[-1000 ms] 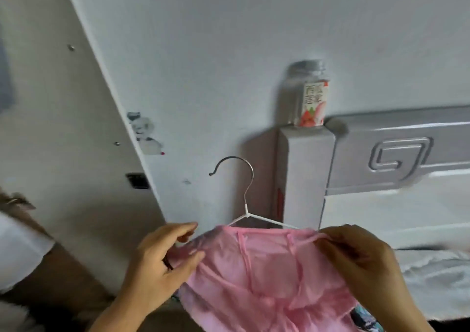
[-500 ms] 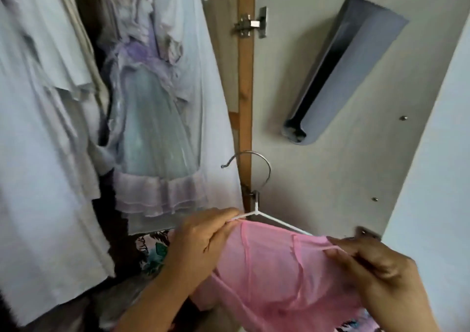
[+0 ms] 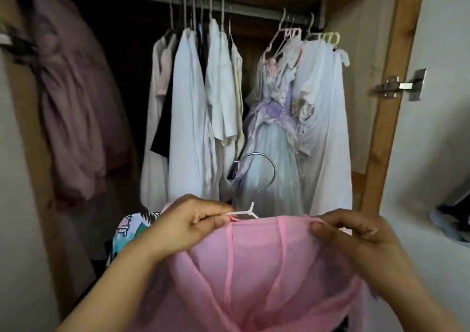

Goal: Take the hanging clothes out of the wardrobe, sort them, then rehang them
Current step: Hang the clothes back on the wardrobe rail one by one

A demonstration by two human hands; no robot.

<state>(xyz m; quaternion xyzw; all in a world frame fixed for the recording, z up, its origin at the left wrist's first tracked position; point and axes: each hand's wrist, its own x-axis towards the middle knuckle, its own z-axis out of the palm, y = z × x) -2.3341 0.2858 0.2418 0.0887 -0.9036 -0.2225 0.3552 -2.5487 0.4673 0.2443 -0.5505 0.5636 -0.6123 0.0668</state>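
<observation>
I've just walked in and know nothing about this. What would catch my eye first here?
Most striking is the sheer pink garment at the bottom centre, draped on a white hanger whose metal hook stands up. The left hand and right hand grip its top edge at either end. Behind, in the open wardrobe, pale clothes hang from the rail, with a frilly lilac dress on the right.

Two bare forearms come up from the near edge, with no sleeve, watch or ring showing on the left hand (image 3: 189,226) or the right hand (image 3: 356,240). Fingernails are short and unpainted.
</observation>
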